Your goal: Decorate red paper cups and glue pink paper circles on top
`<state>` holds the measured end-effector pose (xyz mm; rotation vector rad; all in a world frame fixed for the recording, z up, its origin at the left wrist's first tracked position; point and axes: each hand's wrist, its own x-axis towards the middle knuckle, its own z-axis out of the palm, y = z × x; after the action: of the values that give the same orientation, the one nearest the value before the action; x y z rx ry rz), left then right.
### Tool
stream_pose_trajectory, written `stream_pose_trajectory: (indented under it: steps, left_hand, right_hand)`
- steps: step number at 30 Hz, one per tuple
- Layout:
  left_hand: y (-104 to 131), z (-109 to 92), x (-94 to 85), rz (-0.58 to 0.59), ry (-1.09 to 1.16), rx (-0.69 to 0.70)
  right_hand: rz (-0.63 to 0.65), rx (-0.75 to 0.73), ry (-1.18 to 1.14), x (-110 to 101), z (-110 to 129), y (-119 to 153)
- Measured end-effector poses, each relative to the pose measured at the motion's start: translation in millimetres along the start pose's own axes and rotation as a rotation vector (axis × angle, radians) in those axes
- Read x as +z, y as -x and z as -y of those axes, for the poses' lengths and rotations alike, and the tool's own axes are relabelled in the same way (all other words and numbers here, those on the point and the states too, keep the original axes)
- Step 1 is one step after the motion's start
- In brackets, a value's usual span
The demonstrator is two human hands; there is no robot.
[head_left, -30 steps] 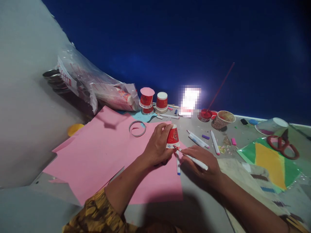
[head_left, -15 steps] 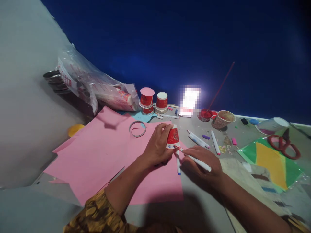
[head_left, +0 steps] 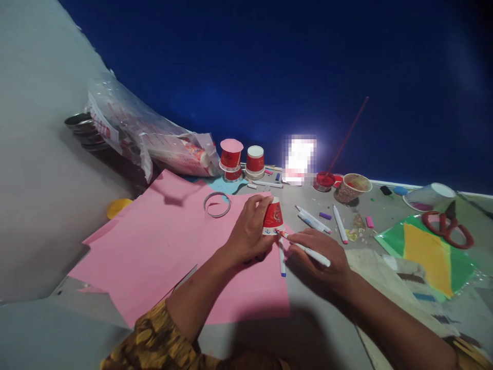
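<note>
My left hand (head_left: 248, 226) is closed around a small red and white paper cup (head_left: 273, 215), which stands upside down over the pink paper (head_left: 162, 241). Small blue anchor-like marks show on the cup's white rim band. In my right hand (head_left: 323, 252) is a white marker pen (head_left: 314, 254), gripped like a writing tool. Its reddish tip meets the white band at the cup's lower right. A second white marker with a blue end (head_left: 282, 259) lies on the paper just below the cup. My left fingertips behind the cup are partly hidden.
Behind stand stacked red cups (head_left: 231, 156) and another upturned cup (head_left: 254, 160). A tape ring (head_left: 217, 204) lies on the paper. To the right are loose markers (head_left: 340, 223), a red paint pot (head_left: 324, 181), a speckled cup (head_left: 352, 189) and red-handled scissors (head_left: 447, 229). A plastic bag (head_left: 154, 139) lies back left.
The marker tip has shifted slightly left along the cup's white band, and another blue mark shows there. The whole view has moved slightly. Both hands keep their hold.
</note>
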<state>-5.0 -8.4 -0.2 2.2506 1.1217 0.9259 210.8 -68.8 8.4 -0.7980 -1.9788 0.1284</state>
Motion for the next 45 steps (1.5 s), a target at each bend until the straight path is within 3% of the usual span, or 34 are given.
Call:
stream_pose_trajectory:
  steps: [13, 27, 37, 45]
  left_hand:
    - [-1, 1, -1.2, -0.016, 0.019, 0.029]
    - [-2, 2, -0.7, -0.016, 0.024, 0.032]
    - [-5, -7, -8.5, -0.051, 0.243, -0.171]
    - [-3, -8, -8.3, 0.022, 0.332, -0.244]
  right_hand:
    - [-0.050, 0.044, 0.016, -2, -4, 7]
    - [-0.020, 0.044, 0.016, -1, -4, 5]
    - [-0.133, 0.048, 0.005, -11, -1, 2]
    - [-0.143, 0.096, 0.043, -13, -5, 6]
